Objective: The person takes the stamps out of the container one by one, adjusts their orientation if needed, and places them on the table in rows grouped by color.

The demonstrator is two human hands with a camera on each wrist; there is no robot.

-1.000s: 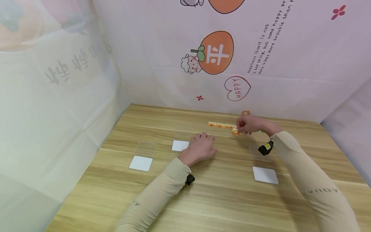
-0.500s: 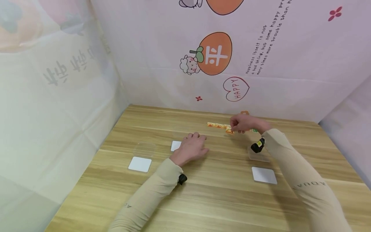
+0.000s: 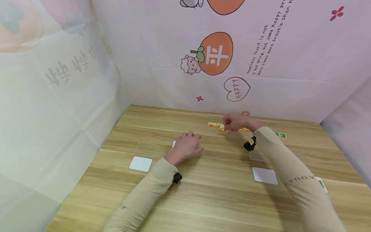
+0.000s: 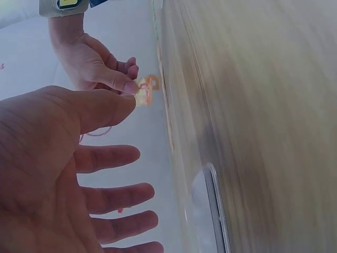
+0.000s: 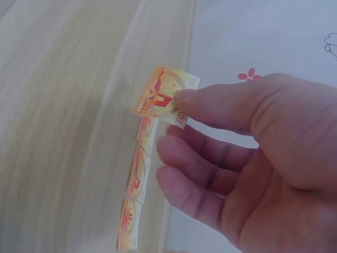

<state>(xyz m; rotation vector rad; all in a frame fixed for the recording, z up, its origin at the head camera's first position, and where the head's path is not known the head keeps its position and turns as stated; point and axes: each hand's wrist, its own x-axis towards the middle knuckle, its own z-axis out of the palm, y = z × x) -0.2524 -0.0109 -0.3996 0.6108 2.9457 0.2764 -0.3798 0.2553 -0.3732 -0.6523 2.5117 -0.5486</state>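
My right hand [image 3: 239,122] pinches an orange and yellow postage stamp [image 5: 159,96] between thumb and forefinger; its perforated edge and the number 120 show in the right wrist view. The stamp is held over a row of similar orange stamps [image 5: 136,176] lying end to end on the wooden table. My left hand [image 3: 185,146] is over the table to the left, its fingers spread and holding nothing. Beside and partly under it in the head view is a stack of white cards [image 4: 208,213], mostly hidden there by the hand.
Green stamps [image 3: 282,135] lie right of the row. Other white cards stand at the left [image 3: 140,163] and right [image 3: 265,176], with a transparent sheet [image 3: 146,149] behind the left one. A green and white card [image 3: 321,184] shows beside the right sleeve. A printed cloth wall [image 3: 162,87] rises behind.
My right hand has moved left along the row with the stamp pinched, uncovering green stamps on the right. My left hand has moved left, covering more of the white cards.
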